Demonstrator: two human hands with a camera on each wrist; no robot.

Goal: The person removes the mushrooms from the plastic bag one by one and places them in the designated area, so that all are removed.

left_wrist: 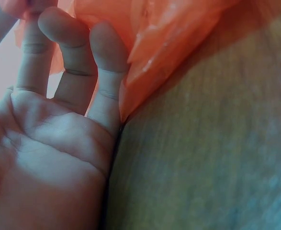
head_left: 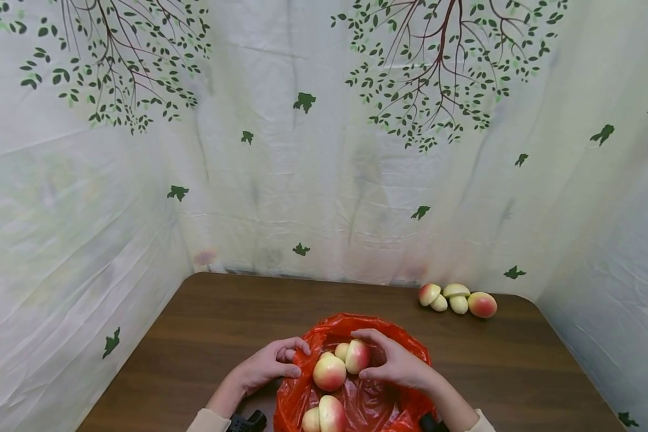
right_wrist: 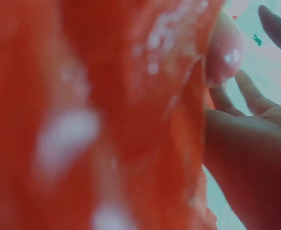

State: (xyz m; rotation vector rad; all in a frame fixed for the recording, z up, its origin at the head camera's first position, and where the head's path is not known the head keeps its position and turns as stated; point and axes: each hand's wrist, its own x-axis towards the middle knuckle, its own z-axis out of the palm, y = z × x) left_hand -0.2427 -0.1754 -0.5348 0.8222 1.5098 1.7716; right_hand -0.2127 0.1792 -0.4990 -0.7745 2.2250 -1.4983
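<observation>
A red plastic bag point(head_left: 369, 399) stands with its mouth spread at the front of the table. My left hand point(head_left: 274, 363) holds its left rim between thumb and fingers; the left wrist view shows these fingers point(left_wrist: 73, 62) curled against the red plastic. Over the right side of the bag, my right hand point(head_left: 391, 363) grips a red-and-cream mushroom point(head_left: 358, 356), thumb below the cap and fingers above. Beside it in the bag lies another mushroom point(head_left: 329, 373), cap up. Nearer me, one more mushroom point(head_left: 332, 414) lies on its side. Red plastic fills most of the right wrist view.
At the back right of the wooden table point(head_left: 237, 312) lie a red-capped mushroom point(head_left: 429, 294), a pale mushroom point(head_left: 456, 297) and one with a rounded red cap point(head_left: 483, 305). A white curtain point(head_left: 270, 204) with printed leaves encloses the table's back and sides.
</observation>
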